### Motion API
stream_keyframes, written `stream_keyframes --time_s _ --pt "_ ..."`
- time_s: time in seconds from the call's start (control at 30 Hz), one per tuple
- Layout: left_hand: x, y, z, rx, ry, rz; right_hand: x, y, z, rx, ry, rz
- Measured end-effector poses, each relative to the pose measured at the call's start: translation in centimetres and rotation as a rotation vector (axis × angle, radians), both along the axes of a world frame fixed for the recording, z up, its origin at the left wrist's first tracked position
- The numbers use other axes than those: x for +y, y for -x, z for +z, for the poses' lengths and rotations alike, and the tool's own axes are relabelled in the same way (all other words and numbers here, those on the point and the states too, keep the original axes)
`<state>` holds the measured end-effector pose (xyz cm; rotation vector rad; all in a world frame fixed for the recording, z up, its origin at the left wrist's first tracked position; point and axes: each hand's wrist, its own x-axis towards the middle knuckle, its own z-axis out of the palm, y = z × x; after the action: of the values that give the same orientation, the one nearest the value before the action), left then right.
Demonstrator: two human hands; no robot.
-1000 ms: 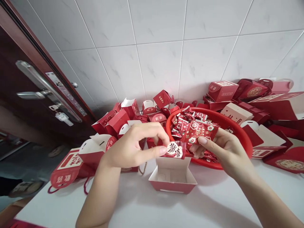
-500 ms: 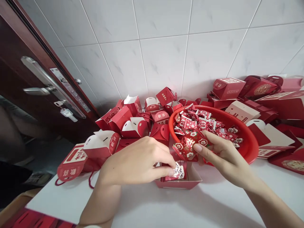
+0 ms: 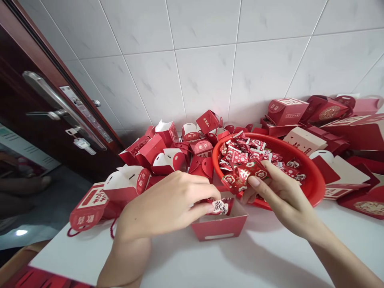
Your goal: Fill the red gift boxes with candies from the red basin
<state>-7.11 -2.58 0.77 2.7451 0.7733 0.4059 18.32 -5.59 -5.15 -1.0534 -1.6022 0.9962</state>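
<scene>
My left hand (image 3: 180,200) pinches a small wrapped candy (image 3: 220,207), red with a white patch of dark lettering, at the mouth of an open red gift box (image 3: 220,230). The box stands on the white table, and its inside is mostly hidden by the hand. To the right, my right hand (image 3: 279,188) grips a larger red candy packet (image 3: 243,176) printed with flowers and gold lettering, held over the near rim of a red plastic basket (image 3: 319,186). Many wrapped candies (image 3: 240,154) lie heaped in the basket.
Red and white gift boxes (image 3: 168,160) crowd the table's back left, and more boxes (image 3: 288,112) are stacked at the right. Behind is a tiled wall (image 3: 204,76). A dark door (image 3: 33,100) with keys (image 3: 84,145) in its lock stands at the left.
My left hand has shifted slightly up and left with the small candy. My right hand has moved a little right, tilting the flowered packet. The open box sits slightly further left in view.
</scene>
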Motion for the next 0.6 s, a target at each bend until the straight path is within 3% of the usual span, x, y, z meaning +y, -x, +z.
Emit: stream_keyframes --time_s 0.13,0.6 --pt "0.1 -0.4 -0.3 0.032 -0.030 0.015 0.1 0.2 0.1 0.053 0.035 0.047" --pt "-0.4 -1.4 -0.4 0.190 -0.001 -0.011 -0.4 0.4 0.5 0.007 -0.004 -0.055"
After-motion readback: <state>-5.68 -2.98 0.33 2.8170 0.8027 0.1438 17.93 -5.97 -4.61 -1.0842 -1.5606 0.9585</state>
